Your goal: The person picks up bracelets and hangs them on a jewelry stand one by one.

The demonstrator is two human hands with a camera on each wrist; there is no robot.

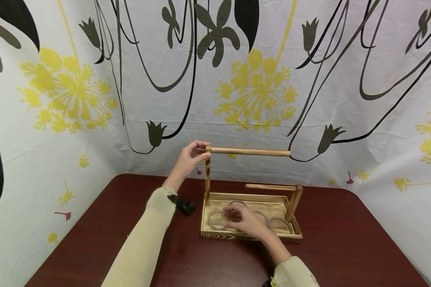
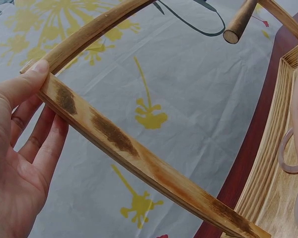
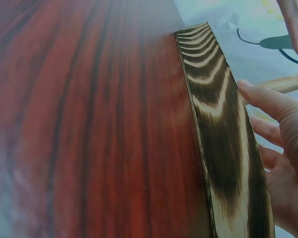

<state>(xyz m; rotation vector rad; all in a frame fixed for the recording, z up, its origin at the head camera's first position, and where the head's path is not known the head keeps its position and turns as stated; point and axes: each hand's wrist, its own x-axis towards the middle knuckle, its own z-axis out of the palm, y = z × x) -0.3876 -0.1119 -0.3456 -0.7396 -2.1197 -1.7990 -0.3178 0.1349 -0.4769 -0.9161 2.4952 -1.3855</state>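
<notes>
Your left hand [image 1: 191,157] pinches the wooden rack at the top of its left post [image 1: 207,175], fingers and thumb round the corner where the upper bar [image 1: 251,151] joins. Your right hand [image 1: 249,221] is over the rack's tray [image 1: 219,234], its thumb and fingers parted just beside the leftmost clear ring [image 1: 210,220]; you cannot tell from here whether they pinch it. More rings lie in the tray, near the right post [image 1: 293,203] with its lower bar [image 1: 269,186]. The tray sits on the dark red bench [image 1: 330,239].
</notes>
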